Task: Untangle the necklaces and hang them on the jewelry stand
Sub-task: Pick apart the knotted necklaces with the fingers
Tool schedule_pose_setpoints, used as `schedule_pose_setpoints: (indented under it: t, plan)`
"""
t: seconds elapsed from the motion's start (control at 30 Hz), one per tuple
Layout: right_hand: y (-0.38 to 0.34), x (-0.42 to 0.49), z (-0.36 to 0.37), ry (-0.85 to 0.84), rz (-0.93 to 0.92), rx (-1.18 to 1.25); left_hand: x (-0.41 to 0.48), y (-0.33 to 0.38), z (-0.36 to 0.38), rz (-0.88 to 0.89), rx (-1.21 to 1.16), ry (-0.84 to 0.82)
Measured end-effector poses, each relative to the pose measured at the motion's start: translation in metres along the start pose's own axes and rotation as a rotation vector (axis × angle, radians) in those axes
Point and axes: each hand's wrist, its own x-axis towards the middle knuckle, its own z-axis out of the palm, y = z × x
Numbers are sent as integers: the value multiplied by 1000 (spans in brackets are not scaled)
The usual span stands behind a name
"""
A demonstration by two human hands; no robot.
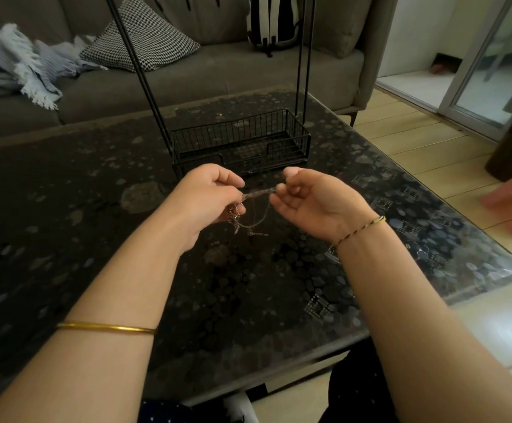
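Left hand [209, 195] is clamped on the necklaces [259, 193]: fingers curled round a bunched knot of chain, thumb pressing on top. From that grip a twisted length runs nearly level across to the right hand [318, 206], which pinches its far end between thumb and forefinger, the other fingers loosely curled. The long axis of the tight section thus lies left to right, square to the person's line of sight. Below it, slack loops and a short clasp end hang toward the table [96, 193]; whether they touch it cannot be told.

Assessment: the tangle sits mainly at the left grip, so the parting of strands turns on the right hand drawing away along that axis while the left hand anchors the knot. No necklace appears free yet.

Beyond the hands, straight ahead on the table, the jewelry stand [239, 138] shows its wire basket and thin uprights; its hanging bar is out of view above. Both hands lie about equally near it, just in front of the basket.
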Motion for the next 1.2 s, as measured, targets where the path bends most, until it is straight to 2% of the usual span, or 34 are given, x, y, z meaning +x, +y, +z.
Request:
schedule_pose_setpoints:
  t: [0.13,0.23,0.37,0.53,0.63,1.03,1.2]
  plan:
    - [-1,0,1,13,35,170,0,1,2,0,-1,-6]
    - [0,1,1,2,28,145,-2,2,3,3,-8,-19]
    - [1,2,0,1,-61,-115,-2,4,5,0,-21,-17]
    - [7,4,-2,29,-242,-630,-2,4,4,-17,-53,7]
    - [9,5,-2,36,-299,-783,-3,5,4,-21,-67,1]
    - [11,5,2,62,-220,-839,-2,2,5,52,-46,-79]
    - [11,4,5,79,-245,-866,-1,2,6,52,-51,-80]
